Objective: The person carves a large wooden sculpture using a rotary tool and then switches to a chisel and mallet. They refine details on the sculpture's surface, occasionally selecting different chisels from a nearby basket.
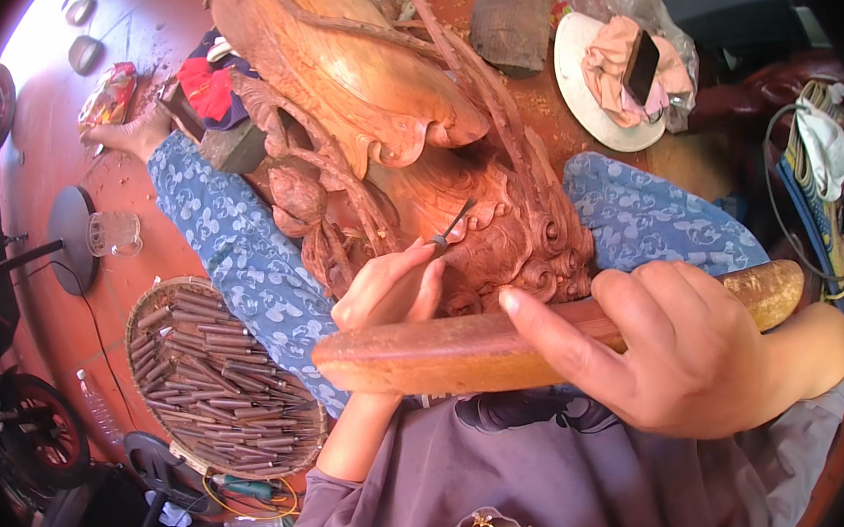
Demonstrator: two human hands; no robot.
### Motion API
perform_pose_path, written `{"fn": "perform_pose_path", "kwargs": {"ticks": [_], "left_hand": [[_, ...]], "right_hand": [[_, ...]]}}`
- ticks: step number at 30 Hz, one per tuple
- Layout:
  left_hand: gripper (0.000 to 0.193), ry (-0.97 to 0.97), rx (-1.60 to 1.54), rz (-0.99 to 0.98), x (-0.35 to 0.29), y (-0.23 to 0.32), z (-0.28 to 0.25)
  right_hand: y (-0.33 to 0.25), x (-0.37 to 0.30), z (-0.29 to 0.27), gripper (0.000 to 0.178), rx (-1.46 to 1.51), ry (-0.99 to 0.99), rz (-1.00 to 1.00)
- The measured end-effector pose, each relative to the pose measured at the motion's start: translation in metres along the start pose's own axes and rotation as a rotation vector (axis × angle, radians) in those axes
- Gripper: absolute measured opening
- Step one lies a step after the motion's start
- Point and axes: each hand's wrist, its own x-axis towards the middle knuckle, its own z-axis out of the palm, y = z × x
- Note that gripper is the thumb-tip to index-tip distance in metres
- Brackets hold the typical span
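Note:
A large reddish wood carving (530, 239) with leaf, bud and swirl shapes stands between my knees. My left hand (389, 288) is closed around a carving chisel (457, 222), whose thin dark blade points up and away over the carved surface. Whether the blade tip touches the wood, I cannot tell. In my right hand (665, 348) is a long wooden mallet (420, 357), gripped with the index finger stretched along it. The mallet lies across in front of my body and hides part of the left hand and wrist.
At the left, a round woven basket (135, 339) holds many wooden-handled chisels. A glass mug (115, 233) and plastic bottle (99, 404) stand on the tiled floor. A white hat (577, 79) with cloth and a phone (641, 66) lies at the far right, near a wood block (512, 27).

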Motion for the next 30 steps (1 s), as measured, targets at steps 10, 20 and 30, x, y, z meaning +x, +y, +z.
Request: {"fn": "perform_pose_path", "kwargs": {"ticks": [10,20,30], "left_hand": [[0.025,-0.013,-0.026,0.028,0.002,0.012,0.002],[0.027,0.064,0.013,0.070,-0.001,-0.003,-0.005],[0.024,-0.031,0.045,0.041,0.002,-0.002,-0.005]], "right_hand": [[-0.003,-0.011,-0.007,0.051,-0.025,-0.036,-0.012],[0.014,-0.031,0.007,0.053,0.113,0.042,-0.009],[0.017,-0.035,0.023,0.053,0.133,0.119,0.007]]}}
